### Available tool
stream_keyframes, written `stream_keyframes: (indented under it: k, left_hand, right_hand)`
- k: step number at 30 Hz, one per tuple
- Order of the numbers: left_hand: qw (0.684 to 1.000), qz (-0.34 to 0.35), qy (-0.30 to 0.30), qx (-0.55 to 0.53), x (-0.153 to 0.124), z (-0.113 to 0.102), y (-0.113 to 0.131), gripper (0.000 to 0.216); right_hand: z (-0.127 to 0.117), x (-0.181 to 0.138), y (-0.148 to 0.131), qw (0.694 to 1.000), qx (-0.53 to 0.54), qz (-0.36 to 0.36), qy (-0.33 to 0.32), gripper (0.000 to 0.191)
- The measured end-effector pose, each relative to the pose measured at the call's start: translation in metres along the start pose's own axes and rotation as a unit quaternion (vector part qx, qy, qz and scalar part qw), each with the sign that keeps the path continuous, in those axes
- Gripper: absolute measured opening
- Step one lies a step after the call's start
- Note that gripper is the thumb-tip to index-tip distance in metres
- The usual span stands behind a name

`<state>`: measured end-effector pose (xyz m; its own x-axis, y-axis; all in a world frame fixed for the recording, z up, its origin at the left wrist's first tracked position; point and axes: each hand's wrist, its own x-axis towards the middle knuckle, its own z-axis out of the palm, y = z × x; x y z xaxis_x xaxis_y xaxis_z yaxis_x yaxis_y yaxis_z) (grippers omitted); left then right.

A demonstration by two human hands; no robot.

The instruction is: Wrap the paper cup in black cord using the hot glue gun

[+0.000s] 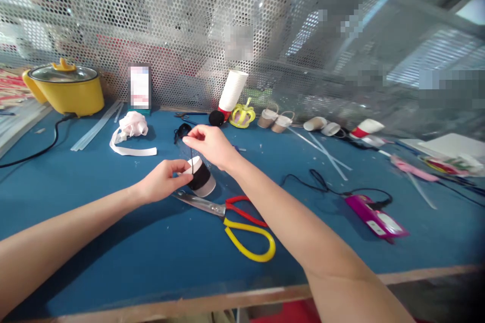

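A small white paper cup (205,189) with a black band round its middle stands tilted on the blue table. My left hand (163,180) is closed on the cup's left side, thumb by the rim. Above it, my right hand (207,144) pinches a thin black cord (191,156) that runs down to the cup's rim, near my left thumb. Just behind my right fingertips lies a small dark tangled bundle (182,132). In front of the cup are large scissors (248,252) with one red and one yellow handle, blades pointing left, partly behind my right forearm.
A yellow electric pot (76,92) and a crumpled white ribbon (132,126) are at the left. Along the mesh screen stand stacked paper cups (233,91), a yellow crown-shaped piece (242,116) and small brown cups (282,122). A purple device (375,217) with a cable lies right.
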<state>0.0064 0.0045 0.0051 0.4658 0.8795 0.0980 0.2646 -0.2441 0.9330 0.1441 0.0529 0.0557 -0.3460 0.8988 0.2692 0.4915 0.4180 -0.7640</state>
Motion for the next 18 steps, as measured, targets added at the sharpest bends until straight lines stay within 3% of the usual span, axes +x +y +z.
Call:
stream_keyframes:
  k: [3, 7, 8, 11, 13, 15, 18]
  left_hand:
    - [1.0, -0.008, 0.013, -0.01, 0.001, 0.001, -0.003, 0.017]
    - [0.998, -0.012, 0.045, -0.041, 0.003, 0.003, -0.008, 0.019]
    - [0.998, -0.013, 0.041, -0.047, 0.003, 0.004, -0.009, 0.02]
    - [0.998, -0.021, 0.041, -0.036, 0.003, 0.004, -0.011, 0.022]
    - [0.999, -0.027, 0.044, -0.018, 0.003, 0.004, -0.012, 0.022]
    - [0.999, -0.027, 0.043, -0.01, 0.002, 0.003, -0.011, 0.021]
    - [0.999, -0.027, 0.041, -0.004, 0.001, 0.003, -0.01, 0.021]
  right_hand:
    - [0.014, 0.019, -0.017, 0.996, 0.065, 0.031, -0.061, 0.01]
    - [0.023, 0.034, -0.021, 0.981, 0.04, -0.006, -0.189, 0.006]
    - [0.019, 0.035, -0.017, 0.982, 0.01, -0.009, -0.187, 0.005]
    - [-0.011, 0.035, 0.004, 0.989, -0.123, 0.032, -0.077, 0.015]
    - [-0.037, 0.027, 0.024, 0.964, -0.248, 0.092, 0.009, 0.022]
    - [-0.059, 0.014, 0.045, 0.925, -0.348, 0.15, 0.025, 0.026]
    - [-0.071, -0.009, 0.074, 0.91, -0.365, 0.198, -0.007, 0.018]
